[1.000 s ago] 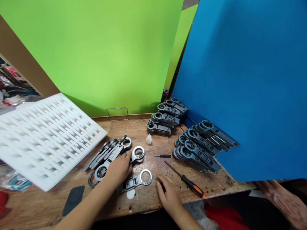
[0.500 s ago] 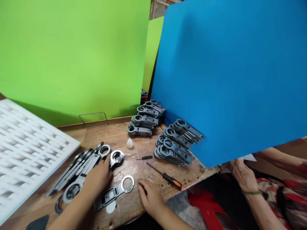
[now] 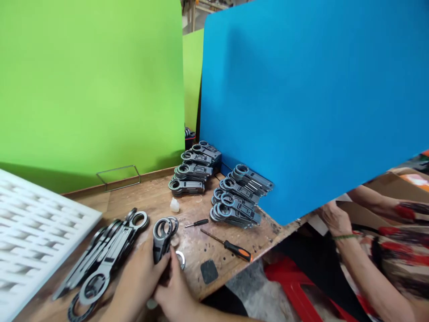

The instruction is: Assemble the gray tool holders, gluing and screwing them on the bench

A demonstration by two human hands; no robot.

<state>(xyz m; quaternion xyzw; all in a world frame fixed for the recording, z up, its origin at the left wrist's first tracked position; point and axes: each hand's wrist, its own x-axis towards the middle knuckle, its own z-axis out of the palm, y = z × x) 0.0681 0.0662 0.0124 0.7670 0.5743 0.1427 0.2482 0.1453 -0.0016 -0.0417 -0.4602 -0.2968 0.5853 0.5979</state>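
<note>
Nearest, above the wooden table (image 3: pixel 192 246), the left hand (image 3: pixel 144 266) wraps around a ring-ended bracket (image 3: pixel 161 248), while the right hand (image 3: pixel 176 286) touches its lower part; whether those fingers pinch it is hidden. Dark-bodied, with two overlapping silvery rings at its head, it looks mid-handling, and the loose bracket pile (image 3: pixel 117 246) at left seems left to do. Beyond, the near stacks (image 3: pixel 241 203) and far stacks (image 3: pixel 203 170) appear finished.
</note>
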